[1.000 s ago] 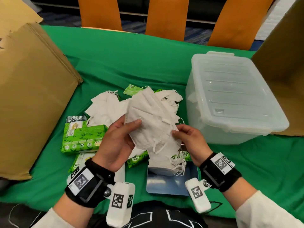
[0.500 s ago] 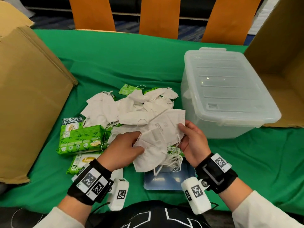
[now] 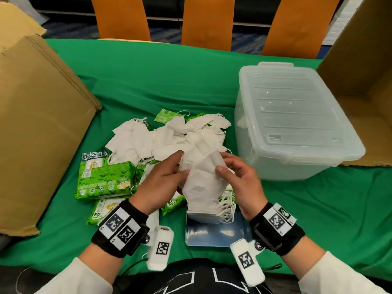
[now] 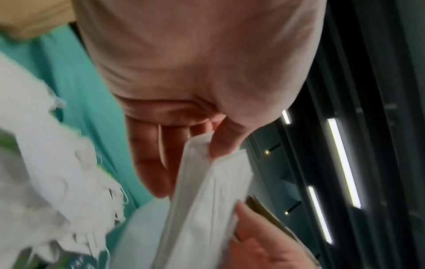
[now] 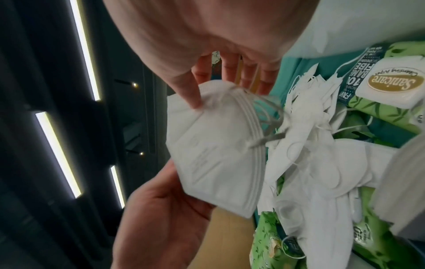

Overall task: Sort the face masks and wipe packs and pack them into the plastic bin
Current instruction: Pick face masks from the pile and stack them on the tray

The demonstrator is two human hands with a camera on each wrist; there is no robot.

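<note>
Both hands hold one white folded face mask (image 3: 201, 177) upright above the table's near middle. My left hand (image 3: 167, 179) pinches its left edge between thumb and fingers. My right hand (image 3: 233, 177) pinches its right edge, thumb on the front. The same mask (image 5: 216, 151) shows in the right wrist view, and its folded edge (image 4: 202, 191) in the left wrist view. A neat stack of masks (image 3: 210, 211) lies just below on a blue sheet (image 3: 216, 236). Loose masks (image 3: 148, 141) pile up behind. Green wipe packs (image 3: 106, 179) lie to the left. The clear plastic bin (image 3: 297, 124) stands right, lid on.
A large cardboard box (image 3: 36, 124) stands at the left and another open one (image 3: 364, 85) at the far right behind the bin. Orange chair backs (image 3: 207, 20) line the far edge of the green tablecloth (image 3: 161, 79).
Both hands lowered onto the pile half a second ago, then rose again with one mask, which now stands upright between them above the stack.
</note>
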